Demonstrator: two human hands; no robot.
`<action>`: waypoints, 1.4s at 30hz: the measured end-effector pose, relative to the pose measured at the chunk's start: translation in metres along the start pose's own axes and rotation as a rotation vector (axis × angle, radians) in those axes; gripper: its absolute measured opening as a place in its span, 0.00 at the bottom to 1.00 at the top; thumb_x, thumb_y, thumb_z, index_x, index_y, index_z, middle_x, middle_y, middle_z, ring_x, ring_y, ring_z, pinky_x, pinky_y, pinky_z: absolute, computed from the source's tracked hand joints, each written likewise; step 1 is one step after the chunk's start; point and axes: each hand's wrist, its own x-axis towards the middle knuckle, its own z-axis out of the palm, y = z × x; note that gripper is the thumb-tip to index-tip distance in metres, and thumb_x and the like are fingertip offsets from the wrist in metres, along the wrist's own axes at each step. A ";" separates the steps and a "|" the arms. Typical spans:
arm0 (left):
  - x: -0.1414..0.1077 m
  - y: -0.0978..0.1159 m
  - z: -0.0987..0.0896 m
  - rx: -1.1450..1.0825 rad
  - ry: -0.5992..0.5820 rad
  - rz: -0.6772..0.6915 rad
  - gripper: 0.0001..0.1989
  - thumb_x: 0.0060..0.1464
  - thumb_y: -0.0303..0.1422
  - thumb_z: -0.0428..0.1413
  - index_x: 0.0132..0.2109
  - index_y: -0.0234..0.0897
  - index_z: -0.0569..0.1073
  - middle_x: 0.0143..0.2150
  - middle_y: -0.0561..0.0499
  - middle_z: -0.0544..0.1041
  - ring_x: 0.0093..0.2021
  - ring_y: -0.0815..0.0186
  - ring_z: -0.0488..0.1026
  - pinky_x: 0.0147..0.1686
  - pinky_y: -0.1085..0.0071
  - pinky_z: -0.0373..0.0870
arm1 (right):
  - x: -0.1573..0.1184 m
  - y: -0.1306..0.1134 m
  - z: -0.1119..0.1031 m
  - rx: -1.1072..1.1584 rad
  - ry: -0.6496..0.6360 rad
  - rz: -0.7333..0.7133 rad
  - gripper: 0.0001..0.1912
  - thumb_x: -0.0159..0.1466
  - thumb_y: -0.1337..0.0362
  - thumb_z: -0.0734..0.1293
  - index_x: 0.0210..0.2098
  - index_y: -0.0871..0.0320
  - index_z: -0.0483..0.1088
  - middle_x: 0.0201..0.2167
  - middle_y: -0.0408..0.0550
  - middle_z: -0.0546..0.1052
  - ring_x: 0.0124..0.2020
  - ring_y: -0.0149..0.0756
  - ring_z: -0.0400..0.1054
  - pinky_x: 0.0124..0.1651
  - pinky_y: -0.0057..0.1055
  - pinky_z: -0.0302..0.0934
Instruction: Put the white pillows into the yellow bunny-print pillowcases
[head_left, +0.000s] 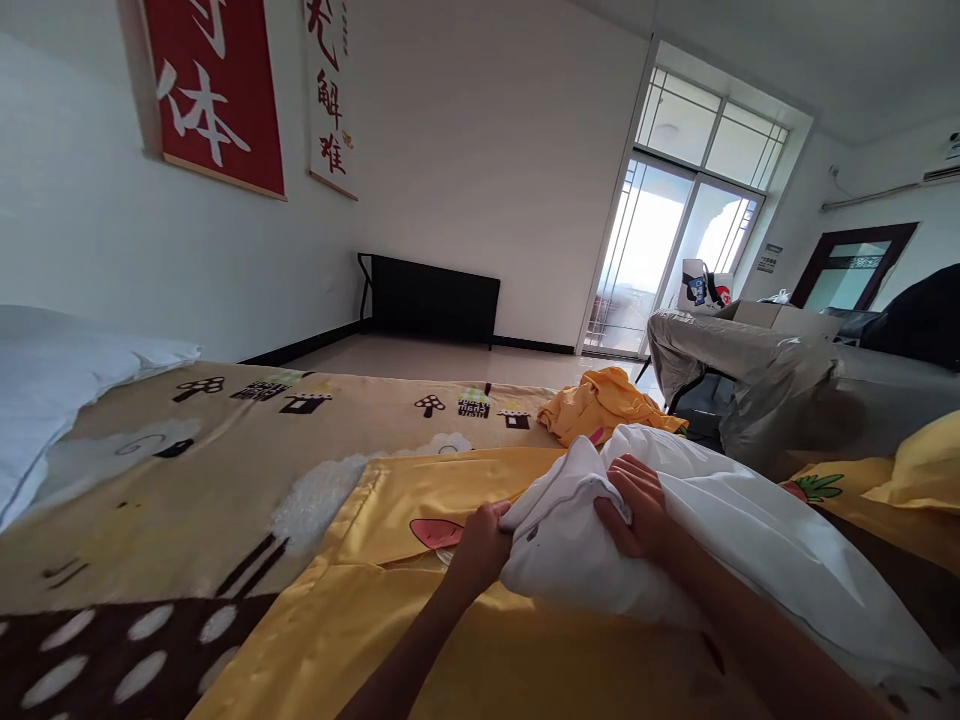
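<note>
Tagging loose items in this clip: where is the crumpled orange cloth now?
The crumpled orange cloth lies right of centre in the head view, at the far edge of the patterned blanket, just beyond the white bedding.

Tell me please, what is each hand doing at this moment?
Left hand: closed, holding the edge of the white pillow.
Right hand: closed, gripping the same white pillow, near its corner.

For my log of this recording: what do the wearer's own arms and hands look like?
The left hand and right hand are both bare, with no gloves and no rings visible on the fingers. Both forearms are uncovered as far as the picture shows, with no sleeve, watch, bracelet, cable or marking visible.
</note>
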 end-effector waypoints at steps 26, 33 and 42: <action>-0.013 0.017 -0.021 -0.282 -0.249 -0.099 0.12 0.39 0.40 0.53 0.25 0.34 0.67 0.19 0.59 0.61 0.20 0.75 0.55 0.21 0.76 0.54 | -0.012 0.005 0.009 -0.054 0.066 0.017 0.10 0.61 0.69 0.59 0.25 0.54 0.55 0.20 0.43 0.61 0.23 0.35 0.55 0.28 0.32 0.51; -0.015 0.021 -0.038 -0.139 -0.030 -0.102 0.06 0.36 0.33 0.52 0.23 0.35 0.64 0.19 0.58 0.65 0.17 0.75 0.58 0.17 0.76 0.53 | -0.016 0.014 0.014 -0.109 0.023 0.011 0.11 0.62 0.67 0.59 0.24 0.54 0.55 0.19 0.43 0.62 0.23 0.34 0.54 0.28 0.32 0.51; -0.012 0.013 -0.044 -0.153 0.011 -0.065 0.05 0.33 0.31 0.55 0.21 0.34 0.66 0.16 0.59 0.65 0.16 0.75 0.58 0.15 0.77 0.55 | -0.010 0.010 0.021 -0.194 0.010 -0.021 0.12 0.62 0.66 0.59 0.23 0.54 0.55 0.19 0.43 0.62 0.22 0.33 0.55 0.28 0.32 0.51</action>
